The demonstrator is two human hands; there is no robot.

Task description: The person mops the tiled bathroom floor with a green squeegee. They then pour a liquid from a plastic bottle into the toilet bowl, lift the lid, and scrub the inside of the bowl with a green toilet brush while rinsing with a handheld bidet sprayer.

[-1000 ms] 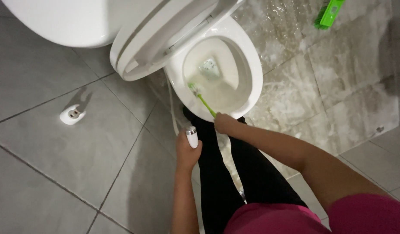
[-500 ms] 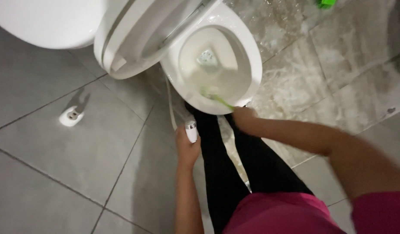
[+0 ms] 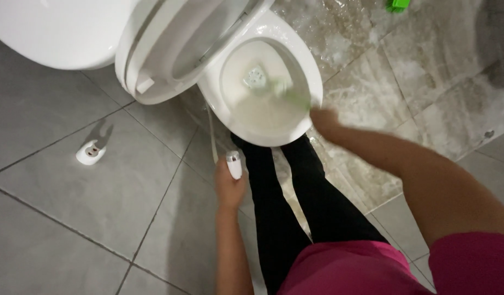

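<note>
Left hand (image 3: 229, 188): gripping one white spray nozzle (image 3: 234, 165)
Right hand (image 3: 324, 119): blurred, closed around one green toilet brush (image 3: 293, 96)
Toilet bowl (image 3: 315, 76): one, far

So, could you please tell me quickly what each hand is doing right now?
Left hand: closed on a white spray handle.
Right hand: blurred, gripping a green toilet brush in the bowl.

White toilet bowl (image 3: 317, 82); green brush (image 3: 295, 98); white sprayer (image 3: 234, 165); grey tiled floor (image 3: 72, 218); black leggings (image 3: 279, 218); pink top (image 3: 372, 270).
</note>
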